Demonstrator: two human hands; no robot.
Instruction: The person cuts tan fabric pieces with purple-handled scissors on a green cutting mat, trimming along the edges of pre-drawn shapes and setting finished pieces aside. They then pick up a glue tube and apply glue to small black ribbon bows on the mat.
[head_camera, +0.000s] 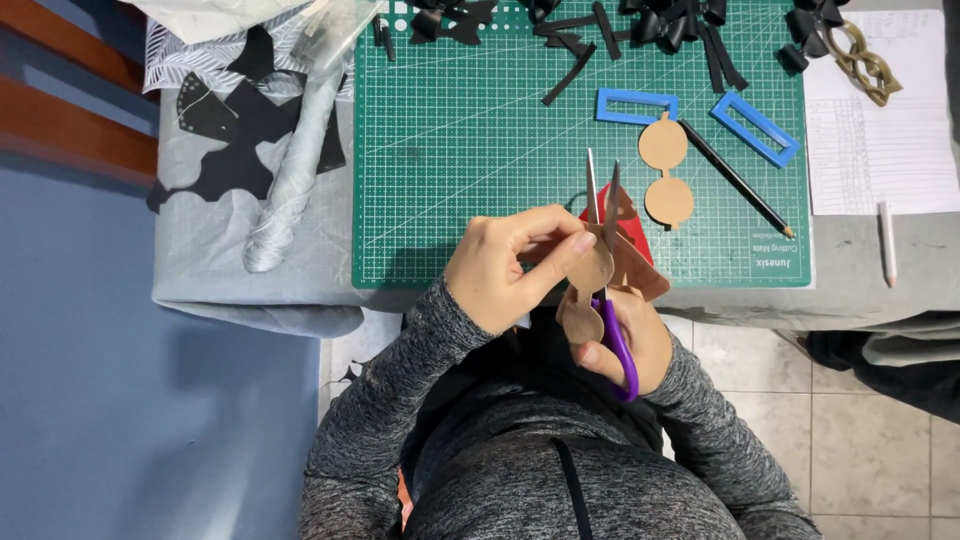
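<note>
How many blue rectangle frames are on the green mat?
2. One blue frame lies near the mat's top middle; the other blue frame lies tilted to its right, beside the black pencil. None looks hidden.

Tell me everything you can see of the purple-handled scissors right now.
The purple-handled scissors are held in the right hand, fingers through the purple plastic loop at the near table edge. Two slim grey metal blades point away from the person, slightly parted, over the green cutting mat. A tan leather-like cut-out piece, pinched by the left hand, sits against the blades and hides the pivot.
</note>
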